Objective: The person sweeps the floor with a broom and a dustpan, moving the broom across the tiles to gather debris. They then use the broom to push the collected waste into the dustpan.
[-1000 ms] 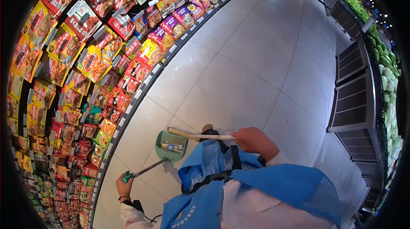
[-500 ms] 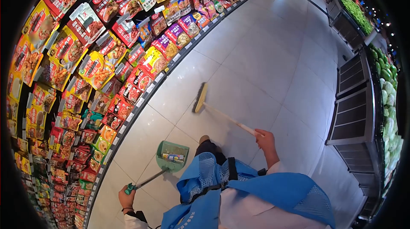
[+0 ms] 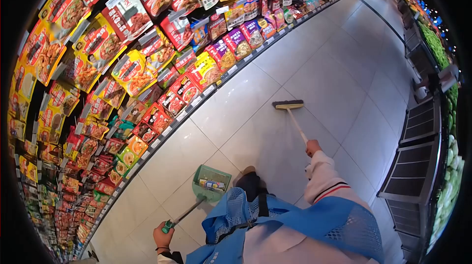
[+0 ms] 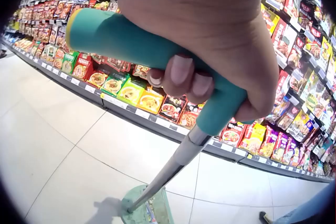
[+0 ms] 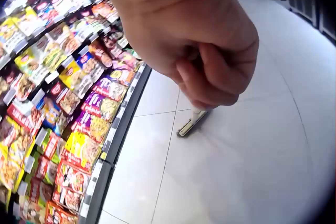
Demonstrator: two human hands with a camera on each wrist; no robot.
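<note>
My left hand (image 3: 163,237) grips the green handle (image 4: 131,37) of a long-handled dustpan, its fingers wrapped round the grip in the left wrist view. The green dustpan (image 3: 200,196) sits on the floor near my foot, with some small colourful litter (image 3: 212,185) inside. My right hand (image 3: 312,148) is curled round the pale stick of a broom (image 3: 297,125), arm stretched forward. The broom's head (image 3: 288,105), yellowish with dark bristles, rests on the tiles ahead. In the right wrist view the broom head (image 5: 190,126) shows below the curled fingers, which hide most of the stick.
Shelves of packaged food (image 3: 132,72) run along the left, edged by a dark kickboard with price labels. At right stand dark crates (image 3: 410,180) topped with green vegetables (image 3: 445,205). Pale floor tiles (image 3: 255,151) stretch between them.
The broom moved from beside the dustpan out over the floor, then farther forward and right as my right arm extended. The dustpan stays by my foot in my left hand; the view has shifted.
</note>
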